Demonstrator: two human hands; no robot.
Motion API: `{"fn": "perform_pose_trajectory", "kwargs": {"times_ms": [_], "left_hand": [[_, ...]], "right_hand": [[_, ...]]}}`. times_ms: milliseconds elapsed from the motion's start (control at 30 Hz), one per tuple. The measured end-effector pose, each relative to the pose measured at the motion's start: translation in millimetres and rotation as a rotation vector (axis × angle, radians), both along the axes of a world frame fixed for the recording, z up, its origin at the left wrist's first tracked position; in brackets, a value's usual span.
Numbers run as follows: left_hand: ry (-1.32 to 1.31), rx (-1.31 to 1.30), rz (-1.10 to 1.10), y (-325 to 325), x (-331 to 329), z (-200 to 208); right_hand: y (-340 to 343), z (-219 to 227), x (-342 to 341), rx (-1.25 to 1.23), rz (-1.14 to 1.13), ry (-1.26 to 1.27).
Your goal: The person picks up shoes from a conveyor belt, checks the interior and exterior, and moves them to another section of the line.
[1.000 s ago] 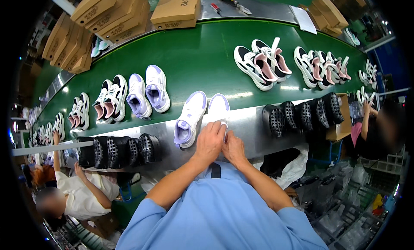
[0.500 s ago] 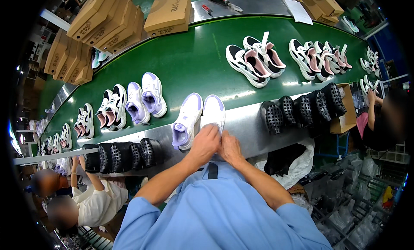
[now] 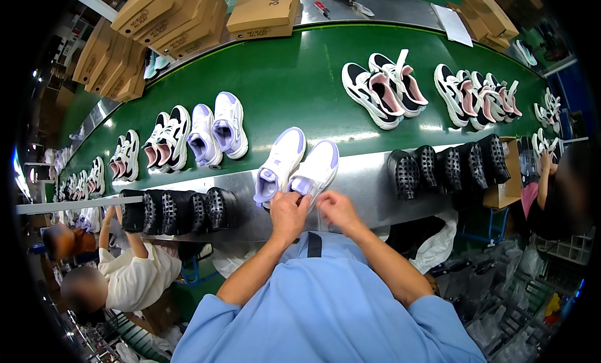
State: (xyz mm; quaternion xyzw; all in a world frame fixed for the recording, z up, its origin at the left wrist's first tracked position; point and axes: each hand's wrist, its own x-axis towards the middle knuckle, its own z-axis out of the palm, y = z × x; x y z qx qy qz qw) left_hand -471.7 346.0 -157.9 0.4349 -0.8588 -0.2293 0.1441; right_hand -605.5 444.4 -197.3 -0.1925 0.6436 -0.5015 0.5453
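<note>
Two white and lavender sneakers stand in front of me at the metal edge of the bench, toes pointing away. My left hand (image 3: 290,214) has its fingers closed on the heel opening of the right-hand sneaker (image 3: 320,162), which is tilted with its toe to the right. Beside it on the left, the other sneaker (image 3: 282,156) is untouched. My right hand (image 3: 339,211) is just right of the held sneaker's heel, slightly blurred, its fingers curled together. Whatever those fingers may pinch is hidden.
Green belt (image 3: 282,68) carries more sneaker pairs, such as a black and white pair (image 3: 382,90). Black studded forms stand left (image 3: 220,209) and right (image 3: 400,175) along the metal ledge (image 3: 369,191). Cardboard boxes (image 3: 263,12) are stacked beyond. A person in a cream top (image 3: 134,269) works at left.
The right-hand sneaker has turned its toe to the right. My left hand has shifted to its heel opening, and my right hand has come away from my left. The whole view has shifted slightly.
</note>
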Motion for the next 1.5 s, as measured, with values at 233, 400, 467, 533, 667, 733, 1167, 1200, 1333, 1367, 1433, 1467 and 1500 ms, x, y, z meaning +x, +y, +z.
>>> {"fn": "perform_pose_trajectory", "kwargs": {"times_ms": [233,400,467,533,667,733,1167,1200,1333,1367,1433,1467,1500], "left_hand": [[0.060,0.295,0.131,-4,2,5],[0.163,0.563,0.285,-5,0,8],[0.270,0.633,0.357,-4,0,9],[0.344,0.671,0.398,-2,0,3],[0.440,0.779,0.508,2,1,-5],[0.443,0.760,0.499,3,0,-4],[0.351,0.661,0.474,8,-12,10],[0.349,0.661,0.474,9,-14,10],[0.288,0.608,0.467,11,-20,12],[0.237,0.579,0.450,12,-20,11],[0.199,0.465,0.401,16,-20,7],[0.163,0.352,0.351,18,-23,9],[0.163,0.355,0.348,20,-22,12]], "right_hand": [[-66,73,-55,0.005,-0.103,-0.291],[-65,50,-66,0.111,0.072,-0.332],[-53,42,-61,0.140,0.045,-0.355],[-43,31,-50,0.130,0.030,-0.361],[-27,29,-35,0.104,0.010,-0.345],[-26,29,-34,0.093,0.007,-0.343],[-19,25,-40,0.088,0.186,0.064],[-17,23,-39,0.064,0.190,0.101],[-14,7,-41,-0.054,0.249,0.399],[-14,7,-40,-0.055,0.256,0.425],[-12,6,-40,-0.055,0.261,0.450],[-12,8,-42,-0.036,0.237,0.496],[-11,9,-44,-0.017,0.213,0.542]]}}
